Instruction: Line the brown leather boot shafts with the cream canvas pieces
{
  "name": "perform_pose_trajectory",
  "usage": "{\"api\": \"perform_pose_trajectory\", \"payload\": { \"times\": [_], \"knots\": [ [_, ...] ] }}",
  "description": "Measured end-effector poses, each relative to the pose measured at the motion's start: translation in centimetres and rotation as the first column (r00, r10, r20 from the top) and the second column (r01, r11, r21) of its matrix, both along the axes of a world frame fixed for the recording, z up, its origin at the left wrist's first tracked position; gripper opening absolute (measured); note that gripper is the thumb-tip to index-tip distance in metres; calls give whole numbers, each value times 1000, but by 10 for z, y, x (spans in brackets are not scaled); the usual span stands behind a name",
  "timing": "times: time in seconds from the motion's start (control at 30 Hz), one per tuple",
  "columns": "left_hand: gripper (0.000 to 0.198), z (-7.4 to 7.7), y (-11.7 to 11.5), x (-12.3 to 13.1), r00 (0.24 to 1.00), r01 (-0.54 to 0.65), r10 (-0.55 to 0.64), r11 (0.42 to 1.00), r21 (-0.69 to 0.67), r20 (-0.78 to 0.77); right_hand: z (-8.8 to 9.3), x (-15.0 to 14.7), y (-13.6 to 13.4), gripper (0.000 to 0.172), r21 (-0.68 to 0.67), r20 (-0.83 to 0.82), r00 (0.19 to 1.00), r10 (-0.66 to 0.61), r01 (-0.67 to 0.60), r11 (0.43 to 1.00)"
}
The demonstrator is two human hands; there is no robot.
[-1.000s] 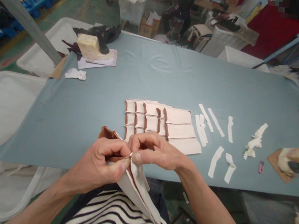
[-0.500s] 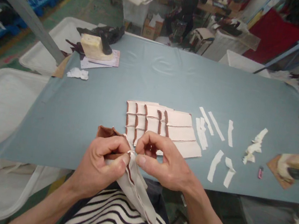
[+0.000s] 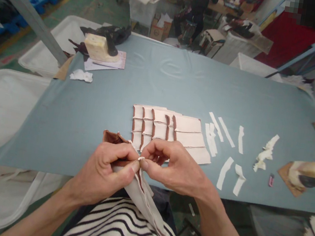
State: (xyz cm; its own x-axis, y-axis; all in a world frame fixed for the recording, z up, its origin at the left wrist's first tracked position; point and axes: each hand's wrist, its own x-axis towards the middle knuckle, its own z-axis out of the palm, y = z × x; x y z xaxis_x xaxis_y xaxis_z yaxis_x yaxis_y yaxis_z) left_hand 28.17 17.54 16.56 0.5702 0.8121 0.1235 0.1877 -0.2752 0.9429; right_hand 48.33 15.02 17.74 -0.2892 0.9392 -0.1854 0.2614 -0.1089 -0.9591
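A pale fabric piece with brown edging [image 3: 144, 205] hangs from my fingers over the table's front edge, down against the striped shirt. My left hand [image 3: 111, 168] pinches it between thumb and fingers at its upper fold. Right beside it, my right hand [image 3: 168, 167] is closed too, thumb and forefinger pinching the same white-edged fold. The fingertips of both hands nearly meet there. A brown part [image 3: 113, 138] of the piece shows behind my left hand. Just beyond lie overlapping pale panels with brown edges [image 3: 160, 128], partly covered by my right hand.
White strips [image 3: 226, 130] lie scattered on the blue-grey table [image 3: 103, 102] to the right. A cream block with a dark handle [image 3: 97, 48] sits back left, another [image 3: 309, 174] at far right. White bins [image 3: 3, 83] stand at the left. A person [image 3: 199, 6] sits beyond the table.
My right thumb and forefinger have moved slightly left and closed on the fold beside my left fingertips; a small gap showed there before. The panels and strips lie as before.
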Motion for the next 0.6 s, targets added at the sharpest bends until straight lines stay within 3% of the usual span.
{"api": "perform_pose_trajectory", "payload": {
  "times": [0.23, 0.37, 0.47, 0.6],
  "knots": [
    [26, -4, 4, -18, 982, 169, -177, 981, -99, -73, -5, -5, -4, 7, -192, -106, 993, -48, 27, 981],
    [26, -16, 3, -23, 964, 266, -258, 935, -233, 65, -15, -1, -1, 27, -369, -321, 947, 6, -131, 920],
    [32, -21, 4, -24, 955, 295, -259, 883, -365, 146, -18, 1, 2, 36, -419, -388, 921, 33, -208, 884],
    [37, -20, 10, -24, 948, 312, -306, 850, -424, 83, -18, 0, 3, 18, -404, -349, 936, 45, -194, 894]
  ]
}}
